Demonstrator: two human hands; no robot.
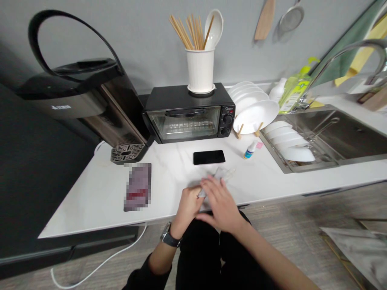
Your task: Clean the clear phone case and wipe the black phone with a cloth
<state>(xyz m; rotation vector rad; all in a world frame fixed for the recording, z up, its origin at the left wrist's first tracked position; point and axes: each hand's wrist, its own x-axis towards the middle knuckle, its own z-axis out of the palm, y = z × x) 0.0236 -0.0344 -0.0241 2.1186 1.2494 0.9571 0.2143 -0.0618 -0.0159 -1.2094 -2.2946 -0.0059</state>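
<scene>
My left hand [186, 206], with a watch on its wrist, is curled closed on the near end of a thin clear plastic wrapper [222, 175] at the front edge of the white counter [99, 197]. Over the same wrapper lies my right hand [218, 203], fingers stretched out flat and pressing it down. The wrapper's far end sticks out past my fingertips, blurred. What it contains cannot be made out. A black phone [209, 157] lies flat just beyond my hands.
A small dropper bottle [250, 150] stands right of the phone. Behind are a black toaster oven [189, 114] with a white utensil holder [200, 69], a plate rack [252, 110], a sink [338, 137] with bowls, a black water dispenser [87, 92] and a blurred packet [138, 187].
</scene>
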